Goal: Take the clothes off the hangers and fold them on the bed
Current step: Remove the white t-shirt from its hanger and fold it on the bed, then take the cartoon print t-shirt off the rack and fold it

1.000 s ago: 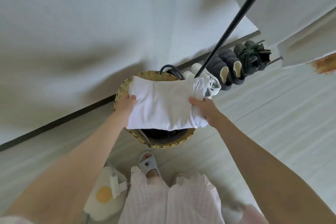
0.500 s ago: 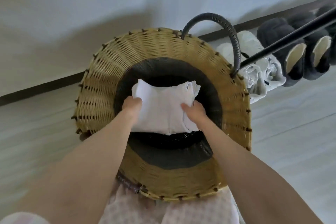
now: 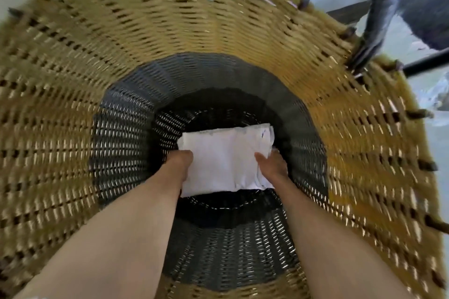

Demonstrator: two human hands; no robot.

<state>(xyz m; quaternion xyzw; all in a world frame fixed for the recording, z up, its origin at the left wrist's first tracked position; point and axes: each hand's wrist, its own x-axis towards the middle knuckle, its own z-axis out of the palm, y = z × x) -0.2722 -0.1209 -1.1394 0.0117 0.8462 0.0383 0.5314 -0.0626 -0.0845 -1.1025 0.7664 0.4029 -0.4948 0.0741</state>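
Note:
A folded white garment (image 3: 224, 160) lies deep inside a tall woven basket (image 3: 218, 31), down at its dark bottom. My left hand (image 3: 178, 165) grips the garment's left edge, fingers tucked under the cloth. My right hand (image 3: 271, 165) holds the right edge, thumb on top. Both forearms reach down through the basket's mouth. The basket's upper wall is tan wicker, the lower band dark grey.
A dark wrapped basket handle (image 3: 379, 12) rises at the upper right. Beyond it a black rack bar (image 3: 427, 64) and dark footwear (image 3: 430, 22) lie on the pale floor. A pale wall shows above the rim.
Both hands have carried the folded white garment from above the basket's rim down to its bottom. My head has leaned in, so the basket fills the view.

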